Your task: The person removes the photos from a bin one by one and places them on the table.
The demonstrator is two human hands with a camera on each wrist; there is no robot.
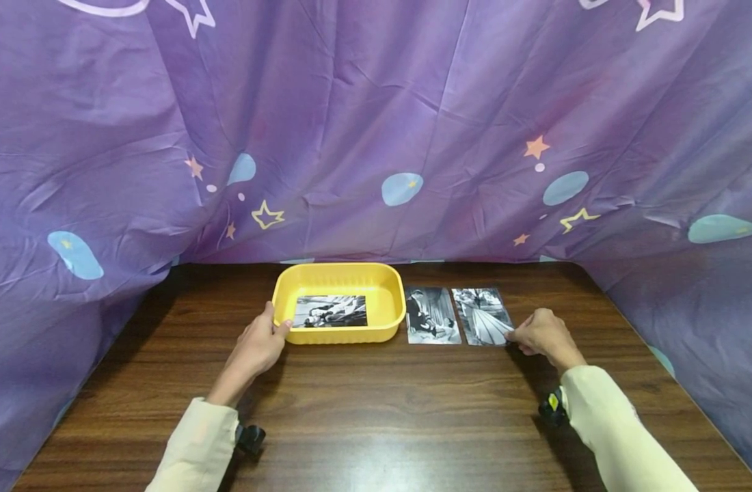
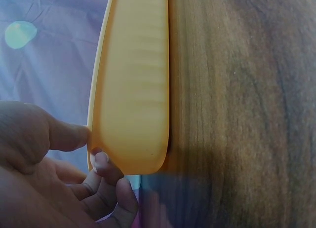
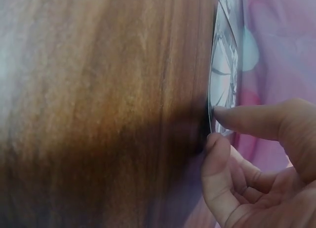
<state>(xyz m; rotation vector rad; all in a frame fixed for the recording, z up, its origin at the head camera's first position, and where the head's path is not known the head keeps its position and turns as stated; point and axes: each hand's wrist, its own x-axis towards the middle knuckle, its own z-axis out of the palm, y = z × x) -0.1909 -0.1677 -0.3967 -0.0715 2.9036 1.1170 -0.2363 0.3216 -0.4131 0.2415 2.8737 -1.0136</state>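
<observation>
A yellow plastic tray point(image 1: 385, 333) stands on the table with one black-and-white photo point(image 1: 330, 311) lying inside it. My left hand point(image 1: 260, 342) pinches the tray's near left corner, and the left wrist view shows thumb and fingers at the rim. To the right of the tray lie two more black-and-white photos, side by side. At the lower right corner of the rightmost photo point(image 1: 482, 316), my right hand point(image 1: 543, 336) pinches its edge between thumb and finger. That edge is slightly raised in the right wrist view. The middle photo point(image 1: 433, 316) lies flat, close to the tray.
The brown wood-grain table point(image 1: 376, 410) extends in front of the tray and photos. A purple curtain point(image 1: 327, 137) with stars and blobs hangs behind the table and along both sides. Dark wrist devices sit at both cream sleeves point(image 1: 197, 437).
</observation>
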